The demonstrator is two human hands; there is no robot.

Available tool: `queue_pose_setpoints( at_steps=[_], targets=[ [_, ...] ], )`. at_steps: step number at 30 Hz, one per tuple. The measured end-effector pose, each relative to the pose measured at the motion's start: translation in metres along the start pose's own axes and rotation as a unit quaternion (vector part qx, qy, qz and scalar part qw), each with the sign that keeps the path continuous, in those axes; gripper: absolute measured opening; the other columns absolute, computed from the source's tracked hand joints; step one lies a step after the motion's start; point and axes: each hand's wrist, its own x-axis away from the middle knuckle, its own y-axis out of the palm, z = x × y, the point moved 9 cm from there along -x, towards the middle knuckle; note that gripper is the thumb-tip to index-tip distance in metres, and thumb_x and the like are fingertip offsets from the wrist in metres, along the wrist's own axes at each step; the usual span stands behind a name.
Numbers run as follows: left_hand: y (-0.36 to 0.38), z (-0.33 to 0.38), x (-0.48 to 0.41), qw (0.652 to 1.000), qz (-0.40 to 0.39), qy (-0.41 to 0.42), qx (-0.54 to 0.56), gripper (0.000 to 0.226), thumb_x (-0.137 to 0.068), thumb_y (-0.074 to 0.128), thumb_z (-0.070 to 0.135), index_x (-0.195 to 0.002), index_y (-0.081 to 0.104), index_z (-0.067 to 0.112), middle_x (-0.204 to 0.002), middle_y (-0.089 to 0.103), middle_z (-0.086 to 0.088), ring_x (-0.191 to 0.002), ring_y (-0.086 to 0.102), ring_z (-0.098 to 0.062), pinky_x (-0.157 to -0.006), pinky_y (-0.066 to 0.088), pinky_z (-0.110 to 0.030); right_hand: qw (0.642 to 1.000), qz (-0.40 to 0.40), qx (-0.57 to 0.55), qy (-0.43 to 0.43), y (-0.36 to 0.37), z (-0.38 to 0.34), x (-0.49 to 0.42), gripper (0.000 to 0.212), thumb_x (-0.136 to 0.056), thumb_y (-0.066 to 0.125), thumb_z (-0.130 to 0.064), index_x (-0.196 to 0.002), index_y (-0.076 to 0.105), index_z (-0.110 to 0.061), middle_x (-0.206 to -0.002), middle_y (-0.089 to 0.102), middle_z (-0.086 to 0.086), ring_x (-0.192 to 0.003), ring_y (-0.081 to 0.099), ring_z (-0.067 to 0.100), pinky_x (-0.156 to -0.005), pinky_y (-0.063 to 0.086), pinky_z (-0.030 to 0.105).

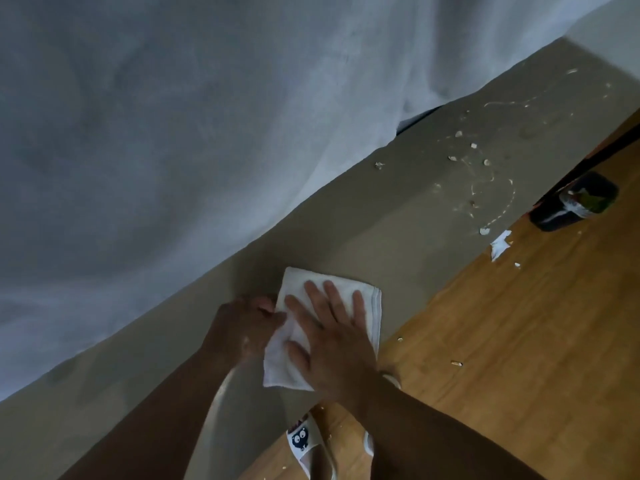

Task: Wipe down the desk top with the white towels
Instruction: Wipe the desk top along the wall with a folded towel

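A folded white towel (367,299) lies flat on the beige desk top (381,223), which runs diagonally from lower left to upper right. My right hand (332,344) presses flat on the towel with its fingers spread. My left hand (247,327) pinches the towel's left edge with curled fingers. Farther along the desk, a patch of white crumbs and smeared streaks (485,181) dirties the surface.
A sheer grey-white curtain (173,133) hangs along the desk's far edge. The wooden floor (519,341) lies on the near side with scraps of white paper (500,244). A dark chair-leg foot (575,202) stands on the floor. White slippers (304,441) show below.
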Motion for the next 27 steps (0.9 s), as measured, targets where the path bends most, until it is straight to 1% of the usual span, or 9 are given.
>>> queue_pose_setpoints(
  at_steps=[2, 3, 5, 8, 11, 13, 17, 21, 27],
  targets=[
    [-0.027, 0.003, -0.007, 0.986, 0.128, 0.04, -0.096, 0.028, -0.099, 0.062, 0.042, -0.11, 0.077, 0.021, -0.105, 0.079, -0.002, -0.105, 0.073, -0.025, -0.096, 0.054, -0.032, 1.0, 0.007, 0.002, -0.014, -0.001, 0.006, -0.004, 0.068, -0.097, 0.041, -0.064, -0.159, 0.027, -0.04, -0.171, 0.017, -0.003, -0.159, 0.008, 0.026, -0.123, 0.007, 0.064],
    [-0.036, 0.005, -0.009, 0.972, 0.188, 0.072, -0.123, 0.036, -0.099, 0.056, 0.045, -0.114, 0.076, 0.019, -0.111, 0.078, -0.006, -0.109, 0.072, -0.027, -0.098, 0.051, -0.033, 1.0, 0.011, 0.0, -0.022, -0.002, 0.012, -0.007, 0.068, -0.096, 0.042, -0.065, -0.159, 0.028, -0.041, -0.171, 0.018, -0.004, -0.159, 0.009, 0.026, -0.123, 0.008, 0.064],
    [-0.035, 0.008, -0.016, 0.944, 0.244, 0.133, -0.179, 0.057, -0.094, 0.046, 0.051, -0.122, 0.074, 0.01, -0.121, 0.073, -0.019, -0.114, 0.068, -0.039, -0.102, 0.052, -0.045, 1.0, 0.018, 0.003, -0.024, -0.008, 0.033, -0.019, 0.068, -0.096, 0.042, -0.065, -0.158, 0.029, -0.041, -0.171, 0.018, -0.004, -0.158, 0.01, 0.026, -0.123, 0.009, 0.063],
    [-0.005, 0.008, -0.032, 0.915, 0.237, 0.177, -0.275, 0.06, -0.099, 0.043, 0.05, -0.139, 0.064, 0.011, -0.144, 0.059, -0.025, -0.132, 0.054, -0.05, -0.109, 0.044, -0.062, 0.999, 0.018, 0.026, 0.013, -0.024, 0.087, -0.046, 0.069, -0.098, 0.034, -0.069, -0.161, 0.021, -0.042, -0.173, 0.008, -0.003, -0.159, 0.005, 0.026, -0.124, 0.005, 0.061],
    [0.017, 0.003, -0.039, 0.918, 0.212, 0.137, -0.305, 0.067, -0.103, 0.025, 0.055, -0.165, 0.027, 0.028, -0.169, 0.026, -0.019, -0.155, 0.022, -0.046, -0.121, 0.013, -0.064, 0.995, 0.036, 0.048, 0.076, -0.048, 0.156, -0.075, 0.074, -0.096, 0.025, -0.074, -0.162, 0.017, -0.042, -0.173, 0.004, 0.0, -0.158, 0.008, 0.029, -0.124, 0.005, 0.062],
    [0.022, -0.002, -0.043, 0.927, 0.198, 0.117, -0.297, 0.069, -0.102, 0.013, 0.059, -0.166, 0.01, 0.034, -0.175, 0.009, -0.013, -0.16, 0.006, -0.04, -0.124, 0.002, -0.062, 0.989, 0.045, 0.043, 0.136, -0.063, 0.2, -0.093, 0.077, -0.094, 0.025, -0.075, -0.162, 0.014, -0.041, -0.173, 0.005, 0.002, -0.158, 0.008, 0.03, -0.123, 0.006, 0.062],
    [0.019, -0.002, -0.046, 0.924, 0.217, 0.116, -0.293, 0.069, -0.101, 0.013, 0.06, -0.166, 0.015, 0.035, -0.174, 0.014, -0.014, -0.16, 0.01, -0.041, -0.124, 0.006, -0.066, 0.976, 0.037, 0.027, 0.211, -0.071, 0.231, -0.108, 0.08, -0.094, 0.021, -0.078, -0.162, 0.005, -0.039, -0.173, -0.001, -0.001, -0.159, -0.003, 0.029, -0.124, 0.0, 0.061],
    [0.016, 0.02, -0.051, 0.918, 0.237, 0.136, -0.289, 0.068, -0.1, 0.023, 0.058, -0.163, 0.029, 0.034, -0.169, 0.026, -0.018, -0.156, 0.02, -0.047, -0.12, 0.014, -0.071, 0.984, 0.009, 0.033, 0.173, -0.054, 0.182, -0.081, 0.085, -0.092, 0.013, -0.081, -0.163, -0.002, -0.037, -0.173, -0.008, -0.001, -0.158, -0.011, 0.032, -0.123, -0.005, 0.064],
    [0.005, 0.059, -0.058, 0.89, 0.294, 0.233, -0.259, 0.055, -0.1, 0.042, 0.039, -0.147, 0.058, 0.014, -0.153, 0.05, -0.023, -0.144, 0.045, -0.045, -0.116, 0.032, -0.065, 0.999, -0.009, 0.035, 0.003, -0.023, 0.085, -0.004, 0.08, -0.09, 0.047, -0.07, -0.157, 0.036, -0.028, -0.171, 0.016, 0.007, -0.158, 0.006, 0.037, -0.117, 0.015, 0.071]
  ],
)
